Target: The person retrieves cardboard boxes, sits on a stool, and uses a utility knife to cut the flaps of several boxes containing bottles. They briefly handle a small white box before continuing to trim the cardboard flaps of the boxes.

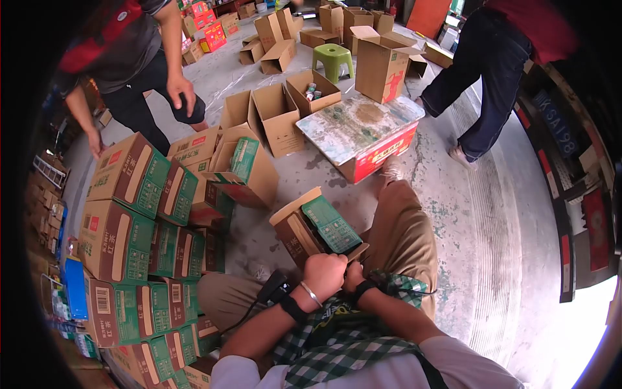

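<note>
Between my knees is a cardboard box [295, 236], its top open and a green printed flap [332, 223] folded over part of the opening. My left hand [325, 277], with a bracelet and a dark band at the wrist, is closed at the near edge of this box. Beside it, almost touching, my right hand [354, 277] is closed too. A small dark thing shows by the right fingers, too hidden to name. A black device with a cable [275, 285] lies by my left wrist.
Stacked green-and-brown tea cartons [116, 240] rise on my left. Ahead are open cartons [278, 117], a red box with a worn board on top [359, 129] and a green stool [333, 61]. One person [129, 58] stands behind the stack, another [483, 78] at the right.
</note>
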A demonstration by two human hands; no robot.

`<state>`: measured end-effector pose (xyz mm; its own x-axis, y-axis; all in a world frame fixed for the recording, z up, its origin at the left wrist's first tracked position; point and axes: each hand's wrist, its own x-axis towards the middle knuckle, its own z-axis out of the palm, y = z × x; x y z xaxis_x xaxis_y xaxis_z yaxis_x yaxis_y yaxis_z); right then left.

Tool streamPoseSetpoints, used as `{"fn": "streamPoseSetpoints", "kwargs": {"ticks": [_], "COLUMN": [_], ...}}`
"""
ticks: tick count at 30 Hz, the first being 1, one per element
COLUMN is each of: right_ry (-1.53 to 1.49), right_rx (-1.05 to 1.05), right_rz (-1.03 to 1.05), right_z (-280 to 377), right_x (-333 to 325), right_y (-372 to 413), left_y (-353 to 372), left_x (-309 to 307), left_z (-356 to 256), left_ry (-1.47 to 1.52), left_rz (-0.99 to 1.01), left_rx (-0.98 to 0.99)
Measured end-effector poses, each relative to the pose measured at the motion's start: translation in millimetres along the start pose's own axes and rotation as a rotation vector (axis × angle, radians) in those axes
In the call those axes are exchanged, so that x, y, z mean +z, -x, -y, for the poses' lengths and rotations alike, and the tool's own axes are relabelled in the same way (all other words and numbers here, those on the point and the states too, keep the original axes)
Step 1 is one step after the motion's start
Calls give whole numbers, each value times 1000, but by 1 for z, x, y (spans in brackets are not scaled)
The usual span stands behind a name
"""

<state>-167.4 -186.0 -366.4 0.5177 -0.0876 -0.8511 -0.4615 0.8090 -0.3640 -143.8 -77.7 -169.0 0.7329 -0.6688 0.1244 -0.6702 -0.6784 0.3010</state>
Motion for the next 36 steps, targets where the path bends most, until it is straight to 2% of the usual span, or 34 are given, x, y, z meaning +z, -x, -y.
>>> {"fn": "streamPoseSetpoints", "kwargs": {"ticks": [1,2,3,5,6,8,9,10,11,13,14,15,17,19,21,23,24,26,27,29,31,33,36], "right_ry": [-146,-174,-202,-141,34,37,-45,4,3,139,238,238,513,523,628,646,672,717,759,967,1021,1197,1357], "right_rx": [59,36,14,46,-57,-95,-67,-250,-262,-403,-404,-424,-699,-638,-545,-490,-430,-335,-254,-298,-409,-490,-457], "right_rz": [165,239,309,353,287,316,333,283,287,-287,-391,-375,-175,68,149,143,136,171,200,282,305,236,99], "right_z": [-3,-1,8,44,63,74,81,80,87,114,135,148,159,167,173,186,192,212,230,280,327,371,408], "right_x": [-13,-22,-17,-2,11,8,1,-5,-7,4,39,38,19,11,13,19,21,13,10,18,1,-13,-23], "right_y": [-46,-80,-80,-47,-20,-40,-55,-75,-91,-113,-61,-79,-112,-113,-83,-44,-27,-9,3,59,90,132,179], "left_y": [-10,-21,-30,-45,-50,-56,-59,-56,-57,-73,-81,-87,-90,-87,-80,-93,-103,-115,-118,-118,-109,-97,-65], "left_x": [4,8,11,20,26,47,56,71,84,87,87,83,80,75,79,34,32,37,42,53,54,36,42], "left_z": [-1,-2,-1,-3,-7,-7,-9,-7,-3,8,19,19,16,15,18,6,12,29,39,63,70,67,91], "left_ry": [0,-4,-5,21,36,33,39,52,64,52,49,65,24,42,58,6,5,41,38,-127,-138,-135,-127], "left_rz": [4,-12,-25,-28,-42,-74,-6,14,26,0,-10,40,105,97,100,279,280,-42,-51,-166,-118,172,371], "left_rx": [1,3,4,-2,-23,-64,-120,-151,-179,-184,-211,-215,-234,-210,-148,-150,-158,-151,-159,64,74,1,-158]}}
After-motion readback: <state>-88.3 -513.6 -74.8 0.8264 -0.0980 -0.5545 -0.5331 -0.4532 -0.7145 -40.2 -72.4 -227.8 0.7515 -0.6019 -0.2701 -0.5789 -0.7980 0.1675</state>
